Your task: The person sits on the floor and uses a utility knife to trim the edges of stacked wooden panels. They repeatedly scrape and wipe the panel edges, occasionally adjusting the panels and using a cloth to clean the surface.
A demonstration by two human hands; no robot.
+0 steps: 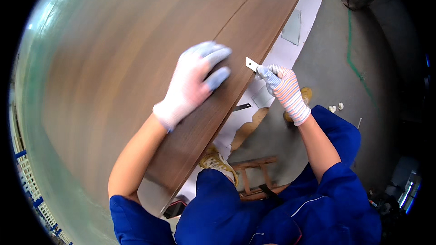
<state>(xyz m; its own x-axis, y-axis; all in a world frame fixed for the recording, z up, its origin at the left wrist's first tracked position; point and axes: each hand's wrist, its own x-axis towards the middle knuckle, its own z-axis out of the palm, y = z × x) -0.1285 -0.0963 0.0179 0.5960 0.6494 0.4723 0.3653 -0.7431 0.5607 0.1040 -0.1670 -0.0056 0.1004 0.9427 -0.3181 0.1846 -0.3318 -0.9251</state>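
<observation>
My right hand [286,90], in a striped glove, pinches a small flat white blade [250,64] with a slanted end and a dark hole in it. The blade is at the right edge of a long brown wood-grain panel [136,54]. Over the panel, to the left of the blade, is my left hand [193,75] in a white glove with bluish fingertips. Its fingers are bent and its thumb stands apart, with nothing between them. That hand is slightly blurred, and I cannot tell whether it touches the surface.
A dark line [243,10] runs along the panel's far part. Below its right edge lies a white sheet [277,56] with glass-like pieces [291,28] and a dark strip [242,107] on it. A wooden frame [254,165] stands near my legs. White crumpled bits [336,108] lie on the grey floor.
</observation>
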